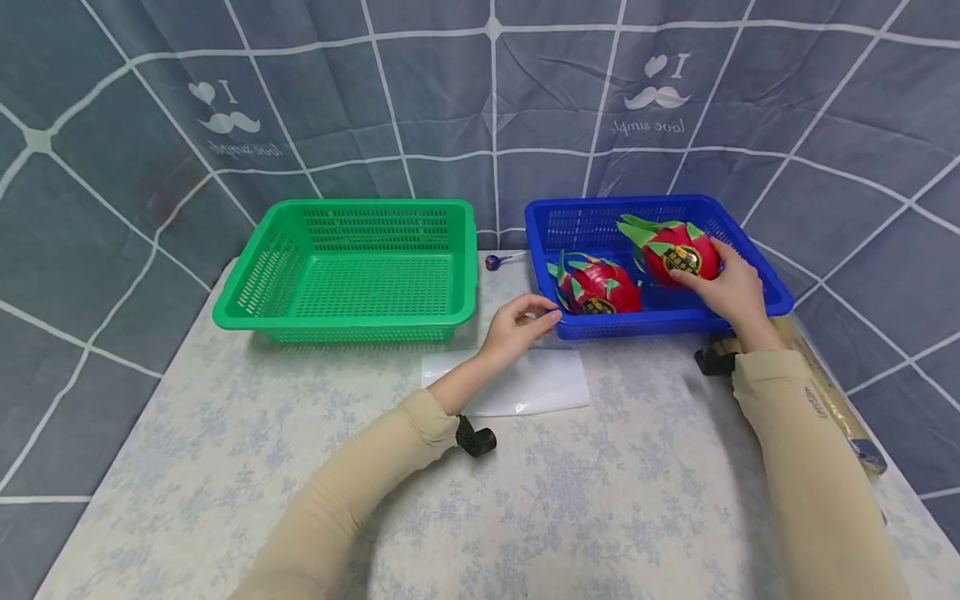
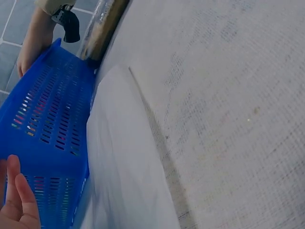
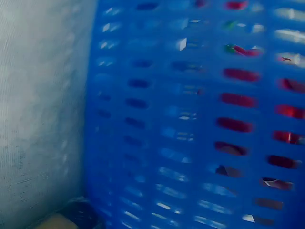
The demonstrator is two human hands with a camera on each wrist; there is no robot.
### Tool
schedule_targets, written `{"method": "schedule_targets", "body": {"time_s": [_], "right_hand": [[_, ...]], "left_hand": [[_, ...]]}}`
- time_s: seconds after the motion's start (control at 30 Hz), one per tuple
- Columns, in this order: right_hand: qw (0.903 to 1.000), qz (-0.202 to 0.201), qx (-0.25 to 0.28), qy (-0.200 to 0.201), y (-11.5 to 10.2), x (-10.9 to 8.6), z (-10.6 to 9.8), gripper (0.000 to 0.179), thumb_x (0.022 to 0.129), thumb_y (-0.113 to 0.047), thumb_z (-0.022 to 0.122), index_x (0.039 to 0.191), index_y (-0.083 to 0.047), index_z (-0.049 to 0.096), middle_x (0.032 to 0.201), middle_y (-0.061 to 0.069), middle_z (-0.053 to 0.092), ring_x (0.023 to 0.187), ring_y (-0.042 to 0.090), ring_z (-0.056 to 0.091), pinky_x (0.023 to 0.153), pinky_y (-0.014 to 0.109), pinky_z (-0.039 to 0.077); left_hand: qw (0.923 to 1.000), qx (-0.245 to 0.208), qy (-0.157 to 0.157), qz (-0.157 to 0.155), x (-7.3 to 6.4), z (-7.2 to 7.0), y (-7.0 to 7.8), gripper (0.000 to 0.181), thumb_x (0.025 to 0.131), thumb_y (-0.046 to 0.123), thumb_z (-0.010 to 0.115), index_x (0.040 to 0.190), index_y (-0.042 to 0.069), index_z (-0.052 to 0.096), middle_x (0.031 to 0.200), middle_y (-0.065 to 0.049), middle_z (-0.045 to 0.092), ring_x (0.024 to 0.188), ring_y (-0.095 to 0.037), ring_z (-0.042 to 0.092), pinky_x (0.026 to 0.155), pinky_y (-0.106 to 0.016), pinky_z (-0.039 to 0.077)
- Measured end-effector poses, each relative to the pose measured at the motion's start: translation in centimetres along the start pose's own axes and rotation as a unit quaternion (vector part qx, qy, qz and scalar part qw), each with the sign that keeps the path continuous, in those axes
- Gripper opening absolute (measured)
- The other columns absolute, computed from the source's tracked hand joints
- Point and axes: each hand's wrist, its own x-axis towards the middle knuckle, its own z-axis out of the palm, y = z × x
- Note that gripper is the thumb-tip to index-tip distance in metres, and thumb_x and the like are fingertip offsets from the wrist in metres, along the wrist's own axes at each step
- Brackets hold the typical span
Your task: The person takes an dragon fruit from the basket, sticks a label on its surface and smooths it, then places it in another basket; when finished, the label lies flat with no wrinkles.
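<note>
My right hand (image 1: 731, 287) grips a red dragon fruit (image 1: 677, 250) with green leaf tips and a dark round label, at the right side of the blue basket (image 1: 660, 323). A second dragon fruit (image 1: 603, 286) lies in the basket's left part. My left hand (image 1: 517, 325) is at the basket's front left corner, its fingertips right at the rim with the fingers loosely bent. In the left wrist view, fingers (image 2: 26, 198) show in front of the blue basket (image 2: 47, 105). The right wrist view shows the slotted basket wall (image 3: 200, 157), with red showing through the slots.
An empty green basket (image 1: 345, 320) stands on the left. Between the baskets lies a lollipop (image 1: 492, 262). A white sheet (image 1: 540, 383) lies under my left hand, and a long clear-wrapped package (image 1: 832, 392) lies by the right table edge. A grey tiled-pattern cloth (image 1: 450, 100) hangs behind.
</note>
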Motion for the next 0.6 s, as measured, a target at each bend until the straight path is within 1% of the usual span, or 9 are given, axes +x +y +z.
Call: {"method": "schedule_targets", "body": {"time_s": [0.07, 0.13, 0.23, 0.3, 0.37, 0.5, 0.57, 0.6], "right_hand": [[0.9999, -0.004, -0.012, -0.008, 0.16, 0.29, 0.25, 0.087, 0.084, -0.048, 0.065, 0.146, 0.000, 0.027, 0.135, 0.031, 0.040, 0.118, 0.048, 0.040, 0.095, 0.059, 0.032], [0.9995, -0.007, -0.021, -0.020, 0.25, 0.46, 0.39, 0.087, 0.084, -0.047, 0.065, 0.144, 0.004, 0.027, 0.132, 0.033, 0.041, 0.115, 0.048, 0.041, 0.094, 0.060, 0.033], [0.9982, 0.000, -0.038, -0.047, 0.30, 0.67, 0.57, 0.091, 0.085, -0.049, 0.063, 0.142, 0.009, 0.024, 0.129, 0.036, 0.039, 0.113, 0.050, 0.041, 0.093, 0.061, 0.034], [0.9960, 0.007, -0.058, -0.067, 0.32, 0.74, 0.59, 0.093, 0.084, -0.052, 0.062, 0.140, 0.011, 0.024, 0.127, 0.037, 0.040, 0.111, 0.052, 0.042, 0.091, 0.062, 0.035], [0.9933, 0.012, -0.079, -0.083, 0.37, 0.78, 0.58, 0.091, 0.083, -0.053, 0.062, 0.136, 0.012, 0.027, 0.122, 0.037, 0.042, 0.107, 0.051, 0.044, 0.087, 0.062, 0.036], [0.9887, 0.010, -0.109, -0.102, 0.22, 0.93, 0.49, 0.087, 0.081, -0.052, 0.065, 0.130, 0.013, 0.035, 0.115, 0.034, 0.047, 0.100, 0.048, 0.047, 0.081, 0.059, 0.040], [0.9871, 0.013, -0.118, -0.107, -0.01, 0.91, 0.39, 0.089, 0.079, -0.054, 0.066, 0.129, 0.013, 0.037, 0.113, 0.033, 0.047, 0.099, 0.046, 0.048, 0.079, 0.058, 0.040], [0.9860, 0.017, -0.124, -0.110, -0.19, 0.84, 0.30, 0.091, 0.079, -0.056, 0.066, 0.130, 0.013, 0.037, 0.114, 0.034, 0.047, 0.099, 0.047, 0.047, 0.079, 0.059, 0.040]], "left_hand": [[1.0000, 0.001, -0.001, 0.000, -0.02, 0.06, -0.03, 0.020, 0.089, 0.012, 0.066, 0.104, -0.002, 0.064, 0.090, -0.010, 0.065, 0.079, -0.039, 0.062, 0.068, -0.037, 0.053], [1.0000, 0.000, -0.002, 0.002, -0.06, 0.08, -0.09, 0.019, 0.089, 0.012, 0.065, 0.104, -0.001, 0.064, 0.090, -0.010, 0.065, 0.079, -0.040, 0.062, 0.067, -0.035, 0.052], [1.0000, -0.003, -0.001, 0.004, -0.16, 0.00, -0.15, 0.019, 0.090, 0.011, 0.065, 0.103, -0.001, 0.064, 0.090, -0.011, 0.065, 0.079, -0.043, 0.060, 0.067, -0.038, 0.052], [1.0000, -0.003, 0.001, 0.005, -0.23, -0.04, -0.17, 0.019, 0.090, 0.011, 0.064, 0.104, -0.001, 0.064, 0.089, -0.010, 0.064, 0.079, -0.043, 0.061, 0.067, -0.041, 0.052], [1.0000, 0.002, -0.001, 0.005, -0.23, -0.05, -0.16, 0.020, 0.090, 0.012, 0.064, 0.105, -0.001, 0.063, 0.090, -0.010, 0.064, 0.078, -0.039, 0.062, 0.068, -0.042, 0.052], [0.9997, 0.013, -0.017, -0.007, -0.19, -0.29, 0.06, 0.024, 0.092, 0.015, 0.062, 0.110, -0.002, 0.062, 0.095, -0.014, 0.065, 0.078, -0.032, 0.064, 0.071, -0.046, 0.052], [0.9989, 0.025, -0.034, -0.023, -0.27, -0.64, 0.42, 0.025, 0.093, 0.016, 0.061, 0.113, 0.000, 0.062, 0.100, -0.017, 0.065, 0.078, -0.028, 0.064, 0.073, -0.045, 0.053], [0.9980, 0.034, -0.044, -0.031, -0.39, -0.90, 0.69, 0.026, 0.093, 0.016, 0.060, 0.115, 0.002, 0.062, 0.102, -0.017, 0.065, 0.079, -0.026, 0.065, 0.073, -0.042, 0.053]]}}
